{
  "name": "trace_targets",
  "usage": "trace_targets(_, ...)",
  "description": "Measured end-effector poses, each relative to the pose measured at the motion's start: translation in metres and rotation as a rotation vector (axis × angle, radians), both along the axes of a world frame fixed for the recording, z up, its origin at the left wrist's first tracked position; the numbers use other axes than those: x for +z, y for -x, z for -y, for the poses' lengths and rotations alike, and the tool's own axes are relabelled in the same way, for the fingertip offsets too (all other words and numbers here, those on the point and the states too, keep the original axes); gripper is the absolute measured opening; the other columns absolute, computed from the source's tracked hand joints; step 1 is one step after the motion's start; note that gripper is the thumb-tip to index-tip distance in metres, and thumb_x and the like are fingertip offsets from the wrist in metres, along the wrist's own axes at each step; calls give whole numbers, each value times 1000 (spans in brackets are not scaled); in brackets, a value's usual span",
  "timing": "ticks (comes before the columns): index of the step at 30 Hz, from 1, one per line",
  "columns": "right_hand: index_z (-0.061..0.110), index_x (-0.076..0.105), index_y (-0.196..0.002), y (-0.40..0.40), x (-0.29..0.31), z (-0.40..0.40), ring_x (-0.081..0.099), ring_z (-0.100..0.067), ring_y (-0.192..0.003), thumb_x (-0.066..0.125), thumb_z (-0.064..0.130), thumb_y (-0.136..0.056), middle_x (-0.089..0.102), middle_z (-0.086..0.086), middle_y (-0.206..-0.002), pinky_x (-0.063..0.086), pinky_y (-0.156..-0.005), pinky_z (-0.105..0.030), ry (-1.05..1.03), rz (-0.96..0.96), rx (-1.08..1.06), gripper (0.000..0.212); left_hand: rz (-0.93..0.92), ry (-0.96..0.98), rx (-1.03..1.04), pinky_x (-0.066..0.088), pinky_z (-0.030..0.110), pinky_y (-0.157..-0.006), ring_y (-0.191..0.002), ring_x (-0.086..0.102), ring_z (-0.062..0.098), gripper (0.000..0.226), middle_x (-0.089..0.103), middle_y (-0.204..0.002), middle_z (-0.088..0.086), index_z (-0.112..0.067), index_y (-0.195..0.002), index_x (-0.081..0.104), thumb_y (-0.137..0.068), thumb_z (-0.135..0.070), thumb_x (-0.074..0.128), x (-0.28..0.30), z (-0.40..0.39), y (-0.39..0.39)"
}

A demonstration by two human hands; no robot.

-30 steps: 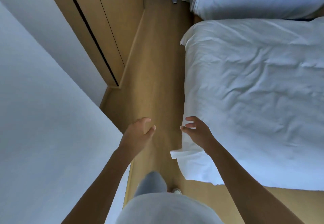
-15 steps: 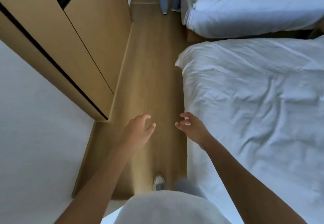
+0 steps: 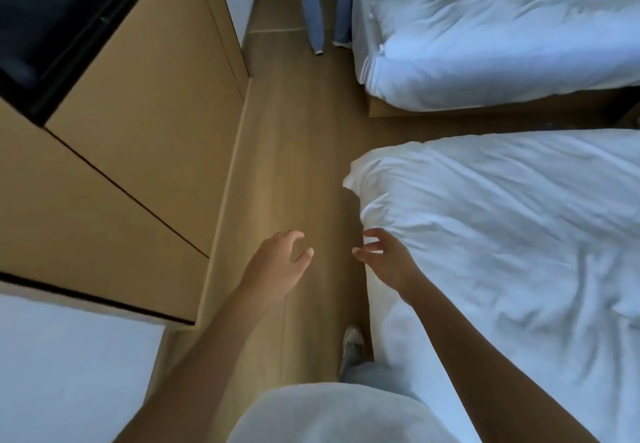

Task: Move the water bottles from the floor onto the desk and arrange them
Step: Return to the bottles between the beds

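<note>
I see no bottles or table here; they probably lie further along the floor (image 3: 294,137). My left hand (image 3: 277,266) and right hand (image 3: 384,259) hang level, each grip loose, holding nothing. Cabinet (image 3: 138,151) left, bed (image 3: 502,241) right; the lane ahead runs open.

Two white beds (image 3: 502,220) (rumpled), wooden cabinet (image 3: 131,151)
</note>
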State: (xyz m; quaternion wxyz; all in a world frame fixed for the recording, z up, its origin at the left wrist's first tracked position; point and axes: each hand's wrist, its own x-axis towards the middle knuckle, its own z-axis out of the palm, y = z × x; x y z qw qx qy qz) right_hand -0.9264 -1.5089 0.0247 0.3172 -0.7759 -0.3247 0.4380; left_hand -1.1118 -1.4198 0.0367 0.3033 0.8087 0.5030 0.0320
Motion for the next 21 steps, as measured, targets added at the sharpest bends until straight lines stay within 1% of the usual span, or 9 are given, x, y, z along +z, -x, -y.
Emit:
trace_targets(3,19,48,-134,-46,5,-61,57,-19,-111,63,30,-92,59,-1,-118,47,-91,-28,-19,1,-2,45,6,-11,0,39,32,-103,-126,49,20,45,55,-135,5,-15,-133,51,-94,-37,54,5,-60,-44)
trace_targets(7,19,49,-133,-97,4,-134,56,-15,-104,63,30,-92,58,4,-113,46,-81,-21,-29,8,-33,44,39,-3,-3,39,30,-99,-124,50,18,44,55,-135,3,-17,-133,52,-94,-38,54,6,-131,-92)
trace_targets(11,19,48,-134,-140,-6,-211,57,-16,-107,63,30,-92,60,-2,-124,44,-69,-17,-14,18,-68,46,31,37,-42,39,28,-100,-125,50,17,46,53,-137,2,-17,-134,50,-94,-38,53,-1,-214,-135)
trace_targets(14,17,48,-135,-170,-15,-276,56,-16,-109,63,29,-92,59,-4,-128,44,-71,-16,-18,38,-102,47,18,36,-88,40,30,-101,-125,50,18,47,52,-138,4,-16,-136,48,-95,-37,53,-4,-296,-162)
trace_targets(16,17,48,-134,-188,-15,-321,55,-14,-106,64,29,-92,59,-5,-128,45,-71,-17,-27,42,-136,47,31,17,-86,40,32,-102,-126,50,20,46,53,-138,5,-15,-135,49,-94,-37,54,-3,-354,-179)
trace_targets(19,15,50,-133,-210,-10,-381,56,-15,-108,65,28,-91,60,-5,-126,48,-87,-27,-23,36,-204,47,28,12,-111,39,31,-102,-126,50,20,44,55,-136,4,-16,-133,51,-94,-37,55,3,-423,-204)
trace_targets(21,14,50,-133,-226,-6,-421,57,-15,-106,66,28,-91,61,-5,-122,47,-89,-27,-34,16,-230,48,24,14,-152,40,30,-101,-124,51,19,44,56,-135,3,-17,-132,52,-93,-37,56,6,-466,-227)
